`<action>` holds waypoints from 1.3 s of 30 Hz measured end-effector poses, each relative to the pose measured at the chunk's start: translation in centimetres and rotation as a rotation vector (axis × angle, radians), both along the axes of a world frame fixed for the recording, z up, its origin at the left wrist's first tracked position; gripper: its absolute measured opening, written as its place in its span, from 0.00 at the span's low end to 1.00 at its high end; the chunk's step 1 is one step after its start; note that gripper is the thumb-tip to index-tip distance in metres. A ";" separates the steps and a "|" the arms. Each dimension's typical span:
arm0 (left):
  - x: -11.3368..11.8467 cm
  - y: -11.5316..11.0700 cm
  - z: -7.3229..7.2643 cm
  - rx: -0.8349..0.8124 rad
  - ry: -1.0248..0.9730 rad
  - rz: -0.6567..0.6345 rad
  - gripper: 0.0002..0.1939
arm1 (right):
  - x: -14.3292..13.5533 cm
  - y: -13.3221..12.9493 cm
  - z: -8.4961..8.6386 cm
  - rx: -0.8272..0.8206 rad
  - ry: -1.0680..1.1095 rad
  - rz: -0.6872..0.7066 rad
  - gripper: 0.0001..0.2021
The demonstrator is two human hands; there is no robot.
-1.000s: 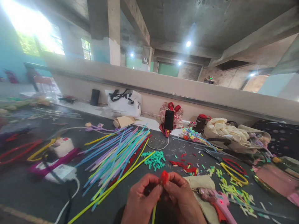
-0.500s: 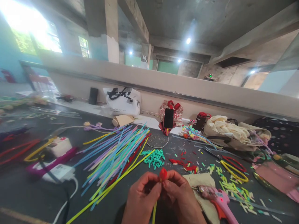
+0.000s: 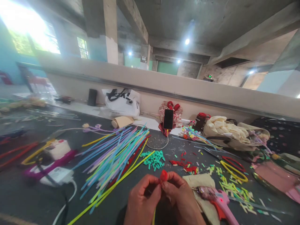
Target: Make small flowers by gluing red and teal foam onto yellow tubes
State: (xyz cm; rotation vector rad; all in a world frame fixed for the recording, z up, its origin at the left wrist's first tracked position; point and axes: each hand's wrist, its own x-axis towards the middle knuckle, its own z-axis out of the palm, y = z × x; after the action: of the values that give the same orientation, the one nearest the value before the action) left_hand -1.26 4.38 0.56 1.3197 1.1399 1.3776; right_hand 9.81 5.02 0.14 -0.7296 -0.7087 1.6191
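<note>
Low in the middle of the head view, a small red bud-like piece sits at the top of a thin yellow-green stem. My left hand pinches at the base of the red piece, thumb against forefinger. From the other side my right hand grips the same piece between thumb and forefinger. The fingertips nearly meet and hide where the bud joins the stem. Just right of my right hand, a pink glue gun with a lit red light lies on a beige cloth.
Long coloured pipe-cleaner-like strips fan out at left. Short teal pieces, red scraps and yellow-green bits lie ahead and right, near scissors. A charging phone leans behind. A power strip with cables sits left.
Both hands stay in nearly the same place. The red piece has turned slightly between my fingertips, and the whole view has shifted a little.
</note>
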 end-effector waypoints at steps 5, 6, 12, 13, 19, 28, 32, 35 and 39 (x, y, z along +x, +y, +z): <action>0.0 -0.1 -0.1 0.037 0.047 0.005 0.06 | -0.1 0.0 -0.6 0.017 0.007 -0.004 0.07; 0.0 -0.1 -0.2 0.045 0.055 0.008 0.06 | -0.1 0.0 -0.6 0.017 0.011 -0.004 0.07; 0.2 0.0 -0.6 0.090 0.069 0.024 0.06 | -0.1 0.0 -0.6 0.035 0.016 -0.013 0.07; 0.2 0.0 -0.6 0.097 0.067 0.024 0.06 | -0.1 0.1 -0.6 0.038 0.004 -0.017 0.07; 0.4 0.1 -1.0 0.124 0.091 0.065 0.06 | -0.2 0.1 -0.8 0.032 0.032 -0.036 0.09; 0.7 -0.1 -0.7 0.161 0.124 0.094 0.05 | -0.3 0.0 -0.6 0.031 0.050 -0.046 0.09; 0.7 -0.2 -0.8 0.180 0.131 0.102 0.04 | -0.5 0.1 -0.7 0.041 0.078 -0.031 0.09; 0.8 -0.2 -0.6 0.175 0.142 0.115 0.05 | -0.6 0.1 -0.7 0.039 0.057 -0.035 0.09; 0.9 -0.1 0.0 0.063 0.030 0.077 0.05 | -0.5 0.1 -0.5 0.041 0.018 -0.070 0.11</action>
State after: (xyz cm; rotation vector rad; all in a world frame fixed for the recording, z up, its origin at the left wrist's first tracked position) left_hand -0.32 4.29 0.60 1.3571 1.1866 1.4643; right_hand 9.30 5.14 -0.33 -0.7020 -0.6940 1.5414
